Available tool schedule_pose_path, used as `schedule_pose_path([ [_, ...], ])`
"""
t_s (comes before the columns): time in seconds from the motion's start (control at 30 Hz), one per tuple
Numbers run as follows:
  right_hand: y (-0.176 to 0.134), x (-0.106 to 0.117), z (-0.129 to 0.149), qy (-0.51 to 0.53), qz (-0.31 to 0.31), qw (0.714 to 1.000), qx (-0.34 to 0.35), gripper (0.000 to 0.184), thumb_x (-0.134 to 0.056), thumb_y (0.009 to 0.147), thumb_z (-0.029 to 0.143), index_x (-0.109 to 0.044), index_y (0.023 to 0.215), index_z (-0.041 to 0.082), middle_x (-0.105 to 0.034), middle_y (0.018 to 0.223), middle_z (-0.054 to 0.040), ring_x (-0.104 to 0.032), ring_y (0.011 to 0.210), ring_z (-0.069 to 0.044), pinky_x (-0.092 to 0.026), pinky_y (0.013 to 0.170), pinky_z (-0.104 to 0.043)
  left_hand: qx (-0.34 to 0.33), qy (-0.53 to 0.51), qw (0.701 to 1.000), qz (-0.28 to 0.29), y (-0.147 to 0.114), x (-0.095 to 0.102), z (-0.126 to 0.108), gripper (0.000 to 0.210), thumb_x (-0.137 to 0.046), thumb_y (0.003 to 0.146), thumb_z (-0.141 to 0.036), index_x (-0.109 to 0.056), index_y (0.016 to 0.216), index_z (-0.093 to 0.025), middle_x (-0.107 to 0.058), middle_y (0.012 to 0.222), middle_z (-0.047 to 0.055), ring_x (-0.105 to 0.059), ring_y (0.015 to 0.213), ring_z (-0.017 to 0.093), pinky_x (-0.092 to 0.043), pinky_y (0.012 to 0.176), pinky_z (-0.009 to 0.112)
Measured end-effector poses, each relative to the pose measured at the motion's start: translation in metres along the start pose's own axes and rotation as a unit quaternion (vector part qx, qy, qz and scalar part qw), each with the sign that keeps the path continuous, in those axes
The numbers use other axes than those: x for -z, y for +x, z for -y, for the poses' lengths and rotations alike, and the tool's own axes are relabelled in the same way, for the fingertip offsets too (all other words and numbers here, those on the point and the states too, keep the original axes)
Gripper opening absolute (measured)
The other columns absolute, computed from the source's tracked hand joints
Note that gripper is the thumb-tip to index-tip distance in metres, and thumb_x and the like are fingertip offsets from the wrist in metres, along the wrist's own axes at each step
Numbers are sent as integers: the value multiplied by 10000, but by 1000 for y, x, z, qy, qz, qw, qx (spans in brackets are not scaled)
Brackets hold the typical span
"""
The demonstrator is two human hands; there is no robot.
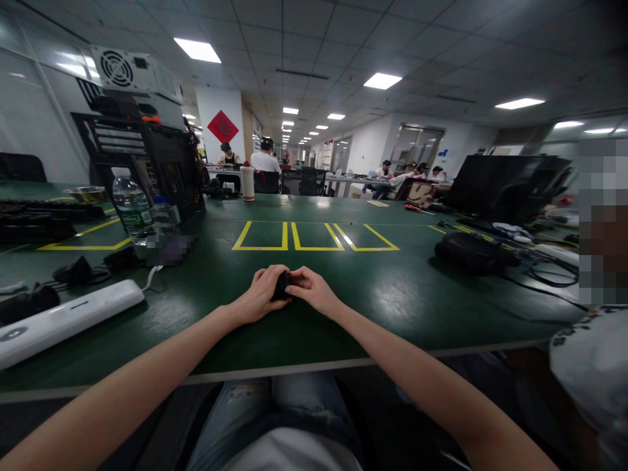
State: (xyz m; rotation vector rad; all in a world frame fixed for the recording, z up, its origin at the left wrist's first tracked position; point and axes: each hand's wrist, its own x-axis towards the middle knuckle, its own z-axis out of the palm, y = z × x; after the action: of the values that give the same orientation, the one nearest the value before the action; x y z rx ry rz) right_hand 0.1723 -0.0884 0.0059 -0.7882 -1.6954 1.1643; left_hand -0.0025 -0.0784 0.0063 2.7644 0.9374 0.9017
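Observation:
A small black object (282,286) is held between my hands just above or on the green table (314,337); its kind is not plain, since fingers cover most of it. My left hand (263,296) wraps around its left side, fingers over the top and thumb low at the front. From the right, my right hand (314,290) pinches at its edge with bent fingers and thumb. Beyond the hands, yellow tape outlines (314,248) are stuck on the tabletop.
On the left are a white power strip (73,320), a water bottle (133,208) and a black computer case (147,160) with a power supply (137,72) on top. A black pouch (468,253), cables and a monitor (505,186) stand right. A person's white sleeve (593,366) is close by.

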Motion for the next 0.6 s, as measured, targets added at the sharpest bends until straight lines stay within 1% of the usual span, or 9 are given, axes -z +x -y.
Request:
schedule_pose_path([
  [0.13, -2, -1, 0, -12, -5, 1000, 15, 362, -668, 590, 258, -480, 890, 181, -563, 884, -2, -574, 855, -149, -455, 808, -338, 0, 0, 1000, 2, -1, 1, -1, 527, -542, 725, -267, -261, 1169, -219, -414, 1117, 66, -385, 1072, 202, -234, 945, 396],
  [0.37, 1, -2, 2, -21, -12, 999, 27, 266, -621, 647, 288, -482, 845, 178, -544, 844, 8, -568, 831, -133, -455, 807, -328, -2, 0, 1000, -3, 0, 0, -1, 532, -550, 718, -281, -271, 1166, -219, -419, 1120, 67, -386, 1073, 209, -239, 942, 403],
  [0.6, 3, -2, -1, -15, -16, 1000, 21, 338, -630, 634, 270, -470, 919, 186, -532, 918, -9, -564, 840, -129, -449, 809, -326, 1, 0, 1000, -6, 1, -1, 0, 534, -556, 712, -271, -274, 1162, -210, -426, 1108, 67, -386, 1072, 205, -236, 945, 400],
])
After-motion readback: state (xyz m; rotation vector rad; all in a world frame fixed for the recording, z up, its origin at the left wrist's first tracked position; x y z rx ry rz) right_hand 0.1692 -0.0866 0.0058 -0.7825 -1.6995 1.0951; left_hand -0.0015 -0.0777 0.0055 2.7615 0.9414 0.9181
